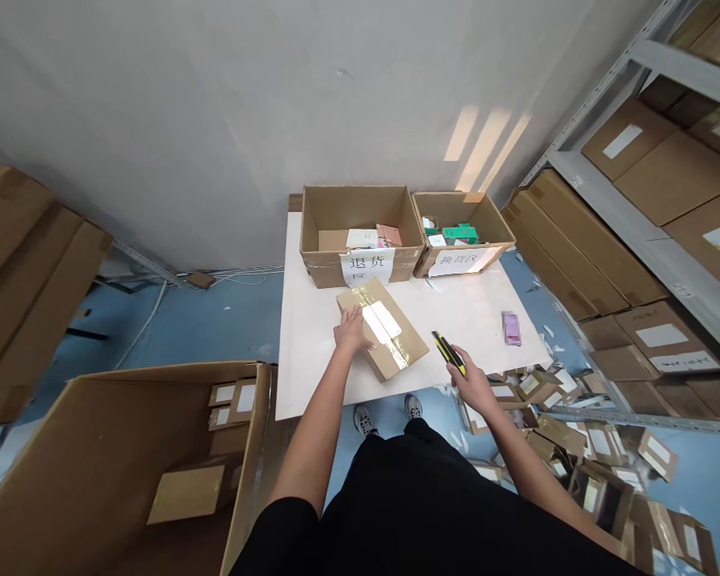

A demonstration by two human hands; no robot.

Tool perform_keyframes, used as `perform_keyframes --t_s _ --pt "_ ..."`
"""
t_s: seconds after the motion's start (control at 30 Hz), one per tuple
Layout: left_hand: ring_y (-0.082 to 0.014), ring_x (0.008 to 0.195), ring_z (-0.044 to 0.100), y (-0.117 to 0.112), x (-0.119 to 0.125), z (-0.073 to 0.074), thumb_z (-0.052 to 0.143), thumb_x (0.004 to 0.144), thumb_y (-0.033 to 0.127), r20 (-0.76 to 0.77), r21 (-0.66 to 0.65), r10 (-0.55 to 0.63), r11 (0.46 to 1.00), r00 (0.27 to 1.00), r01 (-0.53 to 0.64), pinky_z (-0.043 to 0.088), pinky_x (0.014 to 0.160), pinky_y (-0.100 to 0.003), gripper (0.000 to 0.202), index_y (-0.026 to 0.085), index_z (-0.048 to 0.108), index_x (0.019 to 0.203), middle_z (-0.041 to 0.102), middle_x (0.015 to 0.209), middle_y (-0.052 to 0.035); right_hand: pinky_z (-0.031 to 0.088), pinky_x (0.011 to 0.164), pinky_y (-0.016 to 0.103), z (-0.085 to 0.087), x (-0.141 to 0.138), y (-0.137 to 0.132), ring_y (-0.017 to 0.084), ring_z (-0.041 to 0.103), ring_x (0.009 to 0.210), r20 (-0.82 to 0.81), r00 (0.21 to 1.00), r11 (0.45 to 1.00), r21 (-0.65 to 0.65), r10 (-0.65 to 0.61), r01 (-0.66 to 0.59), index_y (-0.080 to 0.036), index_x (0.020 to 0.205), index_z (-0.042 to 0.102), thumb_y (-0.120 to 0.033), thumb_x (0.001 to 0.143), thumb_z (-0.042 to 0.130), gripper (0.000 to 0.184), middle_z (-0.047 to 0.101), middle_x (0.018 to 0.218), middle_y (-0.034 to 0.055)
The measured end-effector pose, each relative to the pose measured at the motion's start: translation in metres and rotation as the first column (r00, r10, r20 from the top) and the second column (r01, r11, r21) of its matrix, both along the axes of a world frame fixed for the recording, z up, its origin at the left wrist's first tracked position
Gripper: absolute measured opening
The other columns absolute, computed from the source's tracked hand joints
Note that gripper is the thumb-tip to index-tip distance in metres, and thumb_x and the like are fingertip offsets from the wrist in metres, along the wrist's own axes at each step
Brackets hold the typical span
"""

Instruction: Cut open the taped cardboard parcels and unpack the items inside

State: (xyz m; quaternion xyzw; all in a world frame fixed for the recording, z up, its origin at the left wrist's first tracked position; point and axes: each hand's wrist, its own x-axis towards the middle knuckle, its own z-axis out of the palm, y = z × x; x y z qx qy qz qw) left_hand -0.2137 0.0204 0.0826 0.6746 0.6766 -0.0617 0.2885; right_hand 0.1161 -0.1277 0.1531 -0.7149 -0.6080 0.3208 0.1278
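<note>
A taped cardboard box point(413, 340) with a white label lies flat and turned at an angle on the white table point(312, 352). My left hand point(351, 328) rests on its left side, fingers spread over the cardboard. To the right of the box, my right hand point(471, 382) is closed round a yellow and black utility knife point(450, 352). The knife points up and left, apart from the box. Whether its blade is out is too small to tell.
Two open cartons point(330, 268) with paper signs stand at the table's back, holding small packages. A purple packet point(511, 329) lies at the right. A large open carton point(156, 376) with boxes inside is at my left. Discarded boxes point(564, 436) cover the floor at right, beside shelves point(597, 180).
</note>
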Motion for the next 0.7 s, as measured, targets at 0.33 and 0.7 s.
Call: perform_keyframes --t_s 0.33,0.7 --pt "-0.0308 0.165 0.003 -0.019 0.029 0.008 0.068 0.084 0.066 -0.050 0.041 0.160 0.987 0.986 -0.158 0.040 0.121 -0.046 0.107 0.031 0.013 0.170 0.011 0.179 -0.0008 0.053 0.091 0.034 -0.079 -0.056 0.048 0.027 0.069 0.112 0.070 0.989 0.969 0.204 0.127 -0.139 -0.022 0.154 0.045 -0.041 0.105 0.048 0.052 0.068 0.133 0.0135" --pt "-0.0336 0.164 0.001 -0.026 0.076 0.019 0.038 0.092 0.078 -0.129 -0.022 0.236 0.970 0.963 -0.241 0.036 0.122 -0.054 0.095 0.029 0.013 0.171 0.005 0.179 -0.0016 0.051 0.091 0.034 -0.078 -0.024 0.142 0.030 0.067 0.119 0.039 0.987 0.985 -0.090 0.154 -0.150 -0.027 0.157 0.037 -0.051 0.070 0.091 0.104 0.069 0.130 0.0118"
